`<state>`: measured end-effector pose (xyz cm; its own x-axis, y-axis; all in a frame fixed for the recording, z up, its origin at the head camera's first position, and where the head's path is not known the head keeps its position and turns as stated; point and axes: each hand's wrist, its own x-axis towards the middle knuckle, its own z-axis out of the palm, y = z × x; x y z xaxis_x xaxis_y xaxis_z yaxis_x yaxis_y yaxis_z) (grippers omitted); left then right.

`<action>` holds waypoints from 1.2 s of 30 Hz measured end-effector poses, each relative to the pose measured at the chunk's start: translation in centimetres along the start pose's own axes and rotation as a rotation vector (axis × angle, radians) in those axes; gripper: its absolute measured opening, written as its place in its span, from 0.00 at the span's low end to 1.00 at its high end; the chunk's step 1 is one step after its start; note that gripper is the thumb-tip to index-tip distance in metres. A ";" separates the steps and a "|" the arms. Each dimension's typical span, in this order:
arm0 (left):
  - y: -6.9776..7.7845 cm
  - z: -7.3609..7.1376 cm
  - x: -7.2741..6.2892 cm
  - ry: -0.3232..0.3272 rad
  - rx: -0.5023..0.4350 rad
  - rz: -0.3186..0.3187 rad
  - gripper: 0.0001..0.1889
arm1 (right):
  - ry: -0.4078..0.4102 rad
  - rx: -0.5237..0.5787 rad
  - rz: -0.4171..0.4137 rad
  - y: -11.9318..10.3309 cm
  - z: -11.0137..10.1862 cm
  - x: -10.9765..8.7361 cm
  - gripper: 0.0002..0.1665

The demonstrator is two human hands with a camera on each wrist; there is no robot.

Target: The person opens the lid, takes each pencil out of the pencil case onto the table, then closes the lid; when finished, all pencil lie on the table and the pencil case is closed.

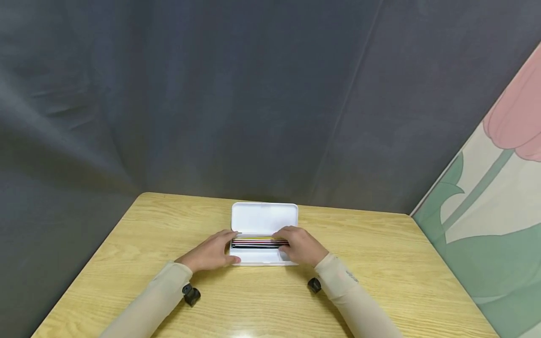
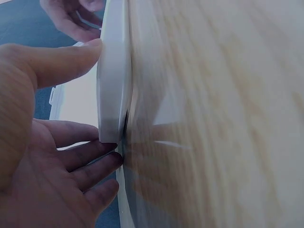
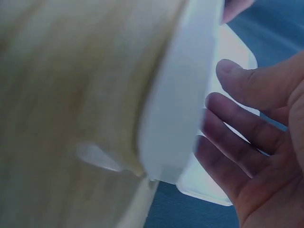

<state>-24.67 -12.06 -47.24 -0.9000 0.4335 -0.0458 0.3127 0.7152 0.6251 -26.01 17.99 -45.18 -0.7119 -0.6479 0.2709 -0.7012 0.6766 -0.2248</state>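
Note:
A white pencil case stands on the table with its lid raised behind it. Slim pencils, dark, white, red and yellow, lie side by side across its inside. My left hand spans the case's left end, thumb on the front rim, the other fingers extended at the end wall. Over the right end is my right hand, its fingers above the pencils and its thumb lower, toward the front compartment. In the right wrist view, the right fingers are spread and slightly bent behind the front wall, with nothing visible between them.
The wooden table extends on both sides of the case. A dark curtain hangs behind it, and a tulip-patterned cloth is at the right. Both wrists wear small black devices.

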 end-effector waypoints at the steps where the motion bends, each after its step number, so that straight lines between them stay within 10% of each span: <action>1: 0.0 0.0 0.0 -0.002 0.000 -0.002 0.43 | -0.006 -0.007 0.001 0.0 0.1 0.0 0.18; 17: 0.3 0.0 -0.2 -0.007 -0.004 -0.002 0.43 | -0.015 -0.011 -0.025 0.9 0.8 0.3 0.16; 36: 0.1 0.1 -0.1 0.001 -0.001 -0.002 0.43 | -0.114 0.264 0.139 2.0 0.8 0.9 0.18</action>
<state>-24.53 -11.95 -47.28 -0.9011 0.4313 -0.0459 0.3106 0.7156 0.6256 -28.08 18.48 -46.08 -0.7905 -0.6012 0.1172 -0.5722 0.6567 -0.4913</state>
